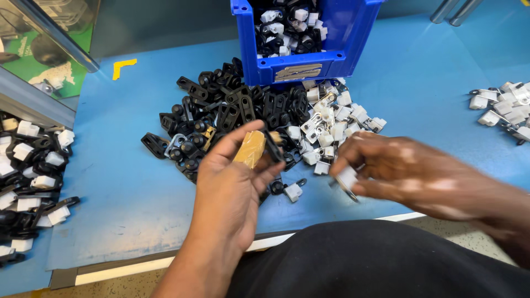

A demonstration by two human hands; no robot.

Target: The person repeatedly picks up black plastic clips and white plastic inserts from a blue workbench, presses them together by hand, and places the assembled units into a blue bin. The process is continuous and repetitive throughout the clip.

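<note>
Spreading beneath both hands is a flat blue work mat [138, 182] covering the bench. Standing beyond the hands, at the far side of the mat, is a blue plastic parts bin [337, 52] filled with black and white pieces. Lying between that bin and the hands is a loose heap of black plastic link-shaped clips [221, 110], spilling rightward into a smaller heap of white plastic blocks with metal tabs [331, 118]. Another batch of mixed black and white pieces [30, 176] is sitting far off to the left of the left hand, and a small scatter of white blocks [505, 107] is lying well beyond the right hand. The left hand [232, 187] is curling upward, its taped thumb and fingers pinching a black clip [273, 147] just in front of the heap. The right hand [397, 165], blurred, is pinching a small white block with a metal tab [346, 179] just beside the left hand. A single assembled piece [290, 190] is resting on the mat between the hands.
</note>
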